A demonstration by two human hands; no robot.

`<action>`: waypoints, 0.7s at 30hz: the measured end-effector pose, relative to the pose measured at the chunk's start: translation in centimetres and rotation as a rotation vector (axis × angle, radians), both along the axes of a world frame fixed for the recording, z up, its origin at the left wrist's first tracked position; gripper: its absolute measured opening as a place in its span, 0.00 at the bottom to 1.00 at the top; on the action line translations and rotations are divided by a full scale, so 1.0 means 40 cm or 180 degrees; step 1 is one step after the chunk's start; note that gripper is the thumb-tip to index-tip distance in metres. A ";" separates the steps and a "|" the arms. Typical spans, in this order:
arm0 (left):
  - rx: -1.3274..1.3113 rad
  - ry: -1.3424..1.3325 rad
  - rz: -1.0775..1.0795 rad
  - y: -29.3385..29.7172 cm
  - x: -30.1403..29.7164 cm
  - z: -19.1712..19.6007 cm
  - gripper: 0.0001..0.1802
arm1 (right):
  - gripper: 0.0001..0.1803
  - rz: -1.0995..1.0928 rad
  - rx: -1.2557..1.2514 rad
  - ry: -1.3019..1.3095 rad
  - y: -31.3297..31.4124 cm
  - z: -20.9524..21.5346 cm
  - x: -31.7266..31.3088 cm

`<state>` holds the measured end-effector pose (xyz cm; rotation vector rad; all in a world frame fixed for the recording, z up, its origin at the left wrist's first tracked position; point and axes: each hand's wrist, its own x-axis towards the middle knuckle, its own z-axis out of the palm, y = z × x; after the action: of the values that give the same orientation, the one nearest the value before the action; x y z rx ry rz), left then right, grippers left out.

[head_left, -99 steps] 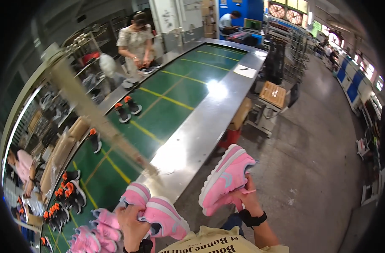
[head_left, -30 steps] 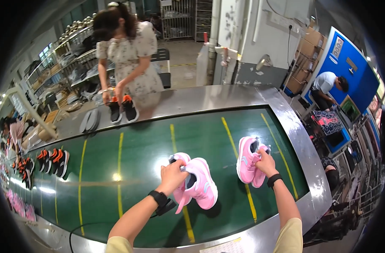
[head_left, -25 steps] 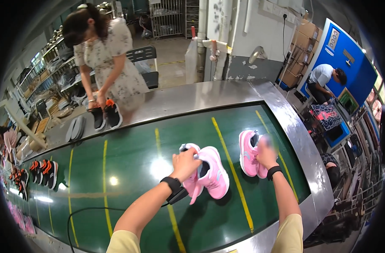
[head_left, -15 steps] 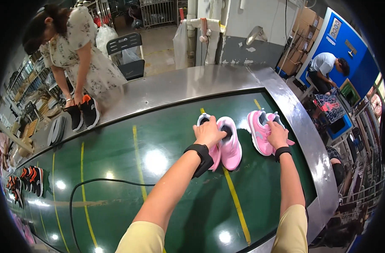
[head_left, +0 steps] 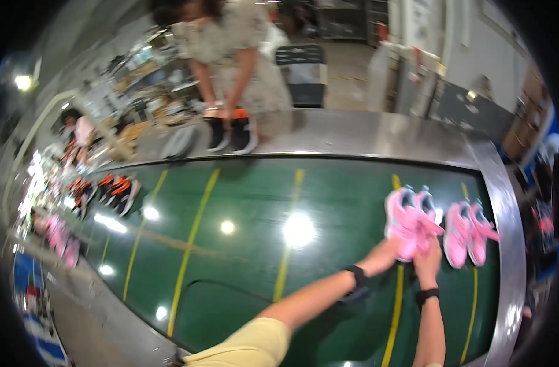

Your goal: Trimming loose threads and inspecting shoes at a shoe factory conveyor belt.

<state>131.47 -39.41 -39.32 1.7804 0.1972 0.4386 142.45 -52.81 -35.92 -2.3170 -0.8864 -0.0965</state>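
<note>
Two pairs of pink sneakers with pale grey linings stand near the belt's right end, heels away from me and toes toward me. My left hand [head_left: 382, 255] closes on the toe area of the left sneaker [head_left: 400, 221] of the nearer pair. On the toe area of the sneaker beside it [head_left: 424, 223], my right hand [head_left: 427, 264] is closed too, below a loose pink strap. The shoes and motion blur partly hide my fingers. To the right, the other pink pair [head_left: 457, 235] stands apart, touched by neither hand.
A green conveyor belt [head_left: 243, 257] with yellow lines has a metal rim [head_left: 365, 131]. A black cable [head_left: 230, 285] lies on it. Black-and-orange sneakers [head_left: 122, 192] sit at the far left. Across the rim, a person [head_left: 230, 55] holds a black-and-orange pair [head_left: 232, 131].
My view has turned left. My right hand has left the right-hand pink pair and joined my left at the other pair. My left hand has moved from the shoe openings to the toes.
</note>
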 end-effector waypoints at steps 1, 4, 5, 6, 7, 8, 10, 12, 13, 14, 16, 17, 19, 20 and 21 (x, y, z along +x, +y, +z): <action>0.0775 -0.0020 0.0175 -0.006 0.002 -0.030 0.21 | 0.31 0.0036 0.0373 0.0274 0.032 0.009 -0.025; 0.0082 0.0258 0.0119 0.008 -0.003 -0.041 0.20 | 0.29 0.0030 0.0218 0.0288 0.012 -0.129 0.007; 0.0137 0.0524 -0.0042 0.003 -0.010 -0.022 0.20 | 0.28 0.0069 0.0288 0.0564 -0.022 -0.145 0.022; 0.0178 0.0816 -0.0193 -0.004 -0.025 -0.004 0.20 | 0.27 0.0034 0.0344 0.0494 -0.048 -0.133 0.008; 0.0492 0.0532 0.0106 -0.014 -0.062 0.000 0.20 | 0.26 -0.0015 0.0204 0.0304 -0.072 -0.081 -0.043; 0.0788 0.0196 0.0342 -0.045 -0.090 -0.002 0.19 | 0.25 0.0107 0.0393 0.0443 -0.123 -0.064 -0.056; 0.0795 -0.0152 0.0884 -0.084 -0.197 -0.015 0.14 | 0.21 0.0396 -0.0020 0.0305 -0.185 0.049 -0.196; 0.0456 0.0397 -0.0142 -0.062 -0.342 0.057 0.10 | 0.20 0.0280 0.0117 0.0925 -0.275 0.085 -0.294; 0.0293 0.0467 -0.0251 -0.062 -0.438 0.110 0.10 | 0.18 0.0260 0.0211 0.1214 -0.325 0.049 -0.319; 0.0556 0.0544 -0.0301 -0.065 -0.531 0.100 0.10 | 0.17 0.0283 0.0296 0.1523 -0.364 0.013 -0.347; 0.0727 0.0896 -0.0536 -0.077 -0.729 0.172 0.10 | 0.13 0.0394 0.0614 0.1856 -0.400 0.027 -0.444; 0.0618 0.1236 -0.0570 -0.093 -0.821 0.206 0.10 | 0.11 0.0248 0.0784 0.2334 -0.409 0.033 -0.494; 0.0464 0.1616 -0.0618 -0.134 -0.992 0.271 0.08 | 0.10 0.0204 0.0987 0.2807 -0.409 0.058 -0.596; 0.0440 0.1662 -0.0627 -0.159 -1.071 0.303 0.08 | 0.09 0.0321 0.1048 0.2800 -0.398 0.067 -0.645; 0.0469 0.1692 -0.0528 -0.189 -1.146 0.314 0.07 | 0.10 0.0190 0.0876 0.2968 -0.384 0.080 -0.691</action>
<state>85.63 -46.98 -26.76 2.0124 0.3924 -0.1516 114.81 -68.18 -32.74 -1.7583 -0.4111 0.7742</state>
